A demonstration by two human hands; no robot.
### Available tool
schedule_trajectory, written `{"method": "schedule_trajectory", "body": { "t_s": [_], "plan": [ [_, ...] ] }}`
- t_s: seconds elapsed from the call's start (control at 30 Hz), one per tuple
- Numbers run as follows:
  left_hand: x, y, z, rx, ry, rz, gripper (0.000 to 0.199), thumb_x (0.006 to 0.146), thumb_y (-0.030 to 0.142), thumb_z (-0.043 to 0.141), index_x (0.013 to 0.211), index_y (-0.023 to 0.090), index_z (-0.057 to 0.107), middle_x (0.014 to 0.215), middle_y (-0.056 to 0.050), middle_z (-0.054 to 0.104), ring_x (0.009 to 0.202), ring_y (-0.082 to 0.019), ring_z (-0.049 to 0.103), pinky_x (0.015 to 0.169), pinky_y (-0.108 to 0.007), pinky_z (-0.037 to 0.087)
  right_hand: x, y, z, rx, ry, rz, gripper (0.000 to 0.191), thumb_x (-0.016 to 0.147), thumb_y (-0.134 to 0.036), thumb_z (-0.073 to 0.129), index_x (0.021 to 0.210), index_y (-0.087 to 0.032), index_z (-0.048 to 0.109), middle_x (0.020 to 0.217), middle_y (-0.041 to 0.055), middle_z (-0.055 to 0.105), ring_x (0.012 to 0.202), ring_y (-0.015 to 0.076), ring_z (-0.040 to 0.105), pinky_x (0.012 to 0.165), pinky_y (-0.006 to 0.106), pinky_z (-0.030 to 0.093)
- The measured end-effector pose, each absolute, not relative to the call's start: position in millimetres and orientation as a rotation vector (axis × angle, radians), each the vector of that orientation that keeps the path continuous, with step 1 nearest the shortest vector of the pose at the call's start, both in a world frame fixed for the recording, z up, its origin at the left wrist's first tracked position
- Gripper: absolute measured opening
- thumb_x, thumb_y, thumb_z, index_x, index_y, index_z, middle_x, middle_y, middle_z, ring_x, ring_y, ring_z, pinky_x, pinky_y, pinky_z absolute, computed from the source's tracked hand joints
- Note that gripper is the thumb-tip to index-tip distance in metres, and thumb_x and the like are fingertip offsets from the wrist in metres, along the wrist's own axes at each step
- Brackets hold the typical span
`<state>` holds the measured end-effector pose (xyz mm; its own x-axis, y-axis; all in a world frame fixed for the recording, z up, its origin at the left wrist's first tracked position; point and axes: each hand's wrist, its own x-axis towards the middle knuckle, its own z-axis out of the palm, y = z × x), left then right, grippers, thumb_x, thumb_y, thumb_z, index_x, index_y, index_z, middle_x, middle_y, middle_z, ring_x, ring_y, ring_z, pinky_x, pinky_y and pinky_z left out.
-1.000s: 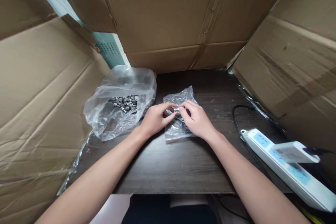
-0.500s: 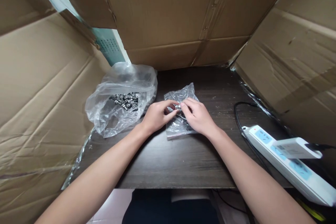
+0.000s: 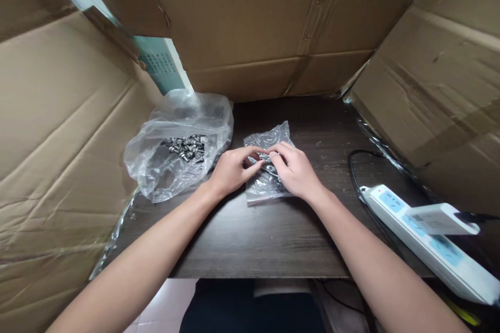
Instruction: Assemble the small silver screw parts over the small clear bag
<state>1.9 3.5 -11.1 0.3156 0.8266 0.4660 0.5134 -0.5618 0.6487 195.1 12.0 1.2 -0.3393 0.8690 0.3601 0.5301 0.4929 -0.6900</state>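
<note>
A small silvery metal part (image 3: 264,157) is pinched between my two hands, above a flat clear plastic bag (image 3: 258,190). My left hand (image 3: 233,169) grips its left end with thumb and fingers. On the other side, my right hand (image 3: 294,167) has its fingertips closed on the right end. More metal pieces (image 3: 271,169) show on the bag beneath my fingers, partly hidden. To the left, a larger open plastic bag (image 3: 156,164) holds several metal bolts (image 3: 189,148).
Cardboard walls (image 3: 258,15) enclose the dark wooden table (image 3: 258,250) at the left, back and right. A white power strip (image 3: 422,242) with a plugged-in adapter (image 3: 441,219) lies at the right, beside a black cable (image 3: 352,171).
My right fingers have shifted slightly on the metal part, and more of the metal pieces beneath shows. The whole view has moved a little.
</note>
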Motion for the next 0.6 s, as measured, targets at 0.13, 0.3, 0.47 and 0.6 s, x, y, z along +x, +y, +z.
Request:
{"method": "schedule_trajectory", "body": {
  "t_s": [0.13, 0.3, 0.47, 0.6],
  "plan": [
    [1.6, 3.2, -10.8, 2.213, 1.197, 1.158, 0.021, 0.091, 0.02, 0.071, 0.112, 0.018, 0.071, 0.087, 0.0, 0.075, 0.066, -0.009, 0.067, 0.066, -0.019, 0.052, 196.3, 12.4, 0.6, -1.12, -2.014, 0.615, 0.019, 0.094, -0.019, 0.048, 0.094, -0.019, 0.067, 0.093, 0.0029, 0.064, 0.083, 0.0164, 0.059, 0.077, 0.032, 0.042],
    [1.6, 3.4, -12.3, 2.22, 1.197, 1.164, 0.022, 0.091, 0.021, 0.071, 0.113, 0.017, 0.071, 0.088, -0.001, 0.075, 0.066, -0.01, 0.067, 0.065, -0.02, 0.053, 196.5, 12.8, -0.5, -1.186, -2.029, 0.616, 0.021, 0.092, -0.019, 0.047, 0.091, -0.02, 0.068, 0.092, 0.0031, 0.063, 0.081, 0.0173, 0.059, 0.076, 0.033, 0.042],
    [1.1, 3.2, -12.2, 2.221, 1.197, 1.154, 0.022, 0.091, 0.021, 0.071, 0.113, 0.018, 0.071, 0.089, -0.001, 0.076, 0.066, -0.01, 0.068, 0.065, -0.021, 0.053, 196.3, 12.8, 1.2, -1.165, -1.964, 0.634, 0.026, 0.085, -0.015, 0.047, 0.096, -0.02, 0.071, 0.096, 0.0035, 0.062, 0.074, 0.016, 0.056, 0.072, 0.032, 0.043],
    [1.5, 3.6, -11.0, 2.212, 1.197, 1.144, 0.023, 0.091, 0.021, 0.071, 0.114, 0.017, 0.071, 0.09, -0.002, 0.076, 0.067, -0.01, 0.068, 0.066, -0.021, 0.054, 195.9, 13.6, -0.5, -1.143, -1.993, 0.651, 0.025, 0.087, -0.016, 0.046, 0.088, -0.02, 0.07, 0.096, 0.0043, 0.062, 0.086, 0.019, 0.06, 0.079, 0.034, 0.045]
  ]
}}
